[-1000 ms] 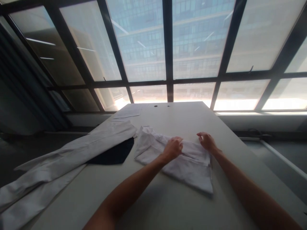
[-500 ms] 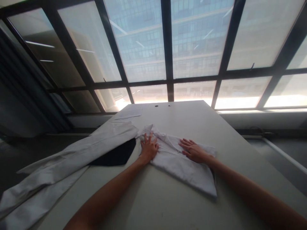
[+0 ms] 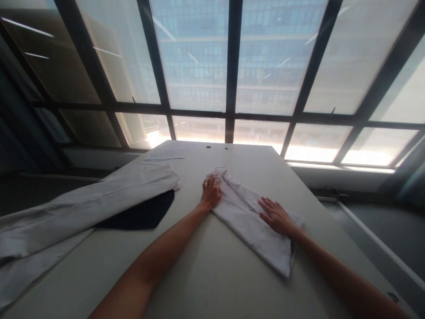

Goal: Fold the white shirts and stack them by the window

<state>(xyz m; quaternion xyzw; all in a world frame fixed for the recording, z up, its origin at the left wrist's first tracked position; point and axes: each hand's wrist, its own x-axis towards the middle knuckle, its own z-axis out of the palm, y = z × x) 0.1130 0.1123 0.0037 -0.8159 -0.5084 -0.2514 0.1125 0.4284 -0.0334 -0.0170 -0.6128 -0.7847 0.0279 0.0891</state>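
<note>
A folded white garment (image 3: 247, 230) lies slantwise on the white table in front of me, one corner pointing toward me. My left hand (image 3: 211, 195) rests on its narrower, bunched far-left end, fingers apart and slightly bent over the cloth. Flat on the garment's right part is my right hand (image 3: 276, 217), its fingers stretched out and palm down. To the left lie more white clothes (image 3: 99, 197), spread long and reaching out of view at the left edge. A dark navy piece of cloth (image 3: 141, 212) shows from under them.
The white table (image 3: 186, 266) runs away from me toward large framed windows (image 3: 199, 57). Papers (image 3: 168, 152) lie at its far left, and small dark holes (image 3: 208, 147) mark its far end. A curtain (image 3: 20, 119) hangs at the left.
My hands first worked near the garment's middle and right, then spread out over it. The garment's left end has shifted right, away from the other clothes, with my left hand on it. The view has turned slightly.
</note>
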